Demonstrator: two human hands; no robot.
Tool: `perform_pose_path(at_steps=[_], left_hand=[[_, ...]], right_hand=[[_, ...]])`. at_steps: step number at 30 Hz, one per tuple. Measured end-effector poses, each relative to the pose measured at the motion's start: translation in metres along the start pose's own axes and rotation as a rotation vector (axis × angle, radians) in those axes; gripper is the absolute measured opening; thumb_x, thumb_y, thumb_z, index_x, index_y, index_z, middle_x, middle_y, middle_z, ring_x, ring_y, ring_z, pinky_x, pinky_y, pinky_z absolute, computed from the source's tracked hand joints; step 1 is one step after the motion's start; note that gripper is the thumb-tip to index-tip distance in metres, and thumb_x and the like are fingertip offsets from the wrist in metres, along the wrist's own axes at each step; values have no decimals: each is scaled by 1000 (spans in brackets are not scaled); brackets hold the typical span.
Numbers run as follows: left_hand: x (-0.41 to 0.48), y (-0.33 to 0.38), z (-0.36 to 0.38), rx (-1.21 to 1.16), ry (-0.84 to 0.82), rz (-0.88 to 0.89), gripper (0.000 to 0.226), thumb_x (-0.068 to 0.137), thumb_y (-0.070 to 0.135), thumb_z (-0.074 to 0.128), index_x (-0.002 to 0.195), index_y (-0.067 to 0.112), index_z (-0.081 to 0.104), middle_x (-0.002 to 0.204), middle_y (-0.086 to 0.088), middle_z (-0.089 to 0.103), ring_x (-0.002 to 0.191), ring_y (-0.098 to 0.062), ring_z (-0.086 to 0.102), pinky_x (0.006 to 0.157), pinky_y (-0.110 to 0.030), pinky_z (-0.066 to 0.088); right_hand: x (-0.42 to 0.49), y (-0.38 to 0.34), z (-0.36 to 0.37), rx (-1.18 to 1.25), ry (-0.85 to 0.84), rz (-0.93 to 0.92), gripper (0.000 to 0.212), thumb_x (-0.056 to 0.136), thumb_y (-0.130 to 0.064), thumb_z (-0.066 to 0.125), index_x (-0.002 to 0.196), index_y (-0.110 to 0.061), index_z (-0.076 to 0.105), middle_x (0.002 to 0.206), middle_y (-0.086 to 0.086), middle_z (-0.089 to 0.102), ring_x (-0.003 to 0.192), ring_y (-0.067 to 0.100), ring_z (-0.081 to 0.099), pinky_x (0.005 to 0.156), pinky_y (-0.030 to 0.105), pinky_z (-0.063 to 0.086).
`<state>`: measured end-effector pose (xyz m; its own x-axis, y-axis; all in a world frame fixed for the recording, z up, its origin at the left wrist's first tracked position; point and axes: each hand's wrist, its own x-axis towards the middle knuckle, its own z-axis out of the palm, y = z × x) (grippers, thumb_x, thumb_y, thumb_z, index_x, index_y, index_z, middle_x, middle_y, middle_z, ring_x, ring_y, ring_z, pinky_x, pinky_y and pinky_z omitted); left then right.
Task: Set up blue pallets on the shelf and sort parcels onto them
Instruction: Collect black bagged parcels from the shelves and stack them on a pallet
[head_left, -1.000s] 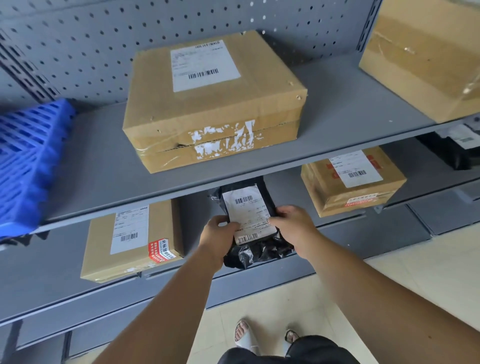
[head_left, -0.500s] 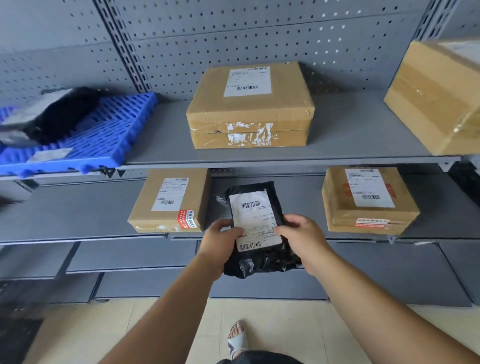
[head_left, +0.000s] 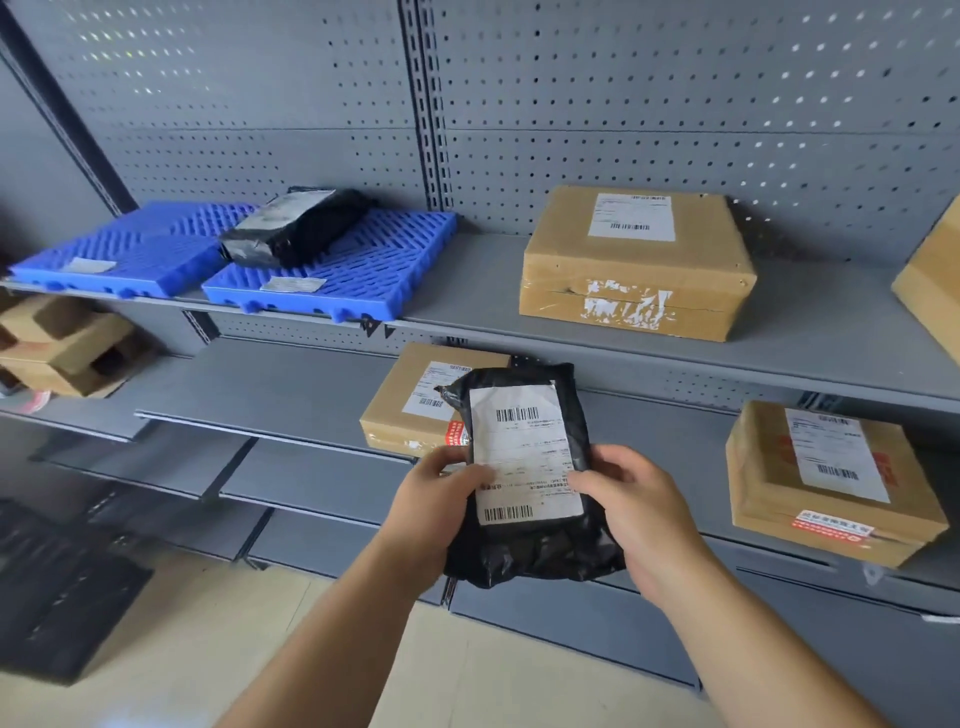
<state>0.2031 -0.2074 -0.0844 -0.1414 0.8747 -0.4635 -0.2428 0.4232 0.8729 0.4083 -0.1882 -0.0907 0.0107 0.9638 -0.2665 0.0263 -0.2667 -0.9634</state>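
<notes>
A black plastic parcel (head_left: 524, 457) with a white barcode label is held just below the centre of the frame, label facing up, in front of the lower shelf (head_left: 270, 395). The left hand (head_left: 436, 499) grips its left edge with the thumb laid over the label; the right hand (head_left: 634, 514) grips its right edge, fingers curled underneath. Each grip is closed firmly round the parcel.

In the upper left of the frame, two blue pallets (head_left: 363, 270) lie side by side, touching, on the upper shelf (head_left: 467, 296). A second black parcel (head_left: 301, 228) lies across the seam between them, toward their rear edge. To the right on the same shelf, apart from the pallets, sits a large cardboard box (head_left: 634, 270) with torn white tape on its front.

On the lower shelf, a small labelled box (head_left: 405, 410) stands just behind the held parcel, and another labelled box (head_left: 826, 478) sits at the right of the frame. A grey pegboard (head_left: 623, 104) backs the shelves.
</notes>
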Motion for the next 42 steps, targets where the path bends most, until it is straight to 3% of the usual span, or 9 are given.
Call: perform_pose_path(at_steps=[3, 7, 10, 13, 19, 27, 30, 36, 42], left_hand=[[-12, 21, -31, -2, -13, 53, 24, 90, 11, 72, 113, 12, 66, 99, -15, 79, 89, -37, 78, 75, -49, 64], [-20, 52, -75, 14, -14, 100, 16, 92, 13, 71, 108, 12, 66, 95, -12, 80, 87, -34, 79, 76, -48, 64], [-24, 69, -108, 16, -15, 126, 14, 93, 11, 70, 106, 13, 67, 94, -12, 80, 86, -34, 79, 75, -47, 64], [-26, 85, -139, 16, -33, 157, 13, 91, 12, 71, 103, 16, 69, 97, -13, 80, 89, -36, 78, 80, -52, 64], [-17, 127, -176, 28, -80, 257, 14, 90, 9, 73, 103, 13, 70, 99, -13, 80, 89, -34, 78, 83, -48, 63], [22, 181, -178, 90, -124, 317, 16, 88, 14, 74, 104, 16, 72, 102, -10, 80, 93, -33, 78, 94, -55, 59], [45, 202, -170, 112, -130, 333, 21, 89, 15, 72, 110, 16, 70, 101, -9, 80, 92, -32, 78, 93, -55, 59], [96, 238, -150, 180, -87, 374, 11, 94, 16, 70, 97, 26, 72, 90, -1, 81, 85, -24, 79, 88, -48, 62], [148, 274, -131, 296, -53, 370, 13, 95, 20, 66, 103, 26, 75, 95, 1, 82, 90, -21, 79, 90, -46, 61]], right_hand=[[-10, -15, 29, 29, -26, -51, 35, 67, -29, 76, 102, -27, 75, 97, -6, 79, 91, 17, 77, 82, 42, 60], [-19, -31, 78, 70, -41, -97, 25, 82, -16, 77, 99, -33, 75, 98, -4, 80, 92, 19, 77, 86, 46, 60], [-27, -41, 114, 98, -50, -115, 26, 80, -17, 77, 102, -29, 75, 100, -1, 80, 93, 21, 77, 90, 51, 59], [-35, -52, 146, 109, -60, -168, 35, 69, -27, 77, 104, -28, 75, 102, 0, 79, 95, 23, 77, 89, 50, 59], [-30, -79, 189, 154, -11, -267, 32, 72, -21, 77, 102, -31, 77, 100, 1, 80, 93, 22, 77, 84, 42, 57], [5, -121, 210, 158, 56, -341, 27, 77, -16, 77, 96, -34, 78, 99, -1, 80, 94, 18, 77, 86, 40, 57], [30, -134, 211, 164, 71, -355, 25, 85, -8, 75, 102, -26, 77, 100, -1, 80, 94, 18, 77, 85, 40, 58], [93, -158, 213, 142, 96, -359, 38, 72, -25, 76, 110, -23, 74, 101, -4, 80, 92, 16, 77, 84, 42, 60], [160, -179, 212, 102, 95, -354, 28, 73, -27, 76, 101, -27, 77, 98, -11, 80, 91, 9, 76, 88, 38, 58]])
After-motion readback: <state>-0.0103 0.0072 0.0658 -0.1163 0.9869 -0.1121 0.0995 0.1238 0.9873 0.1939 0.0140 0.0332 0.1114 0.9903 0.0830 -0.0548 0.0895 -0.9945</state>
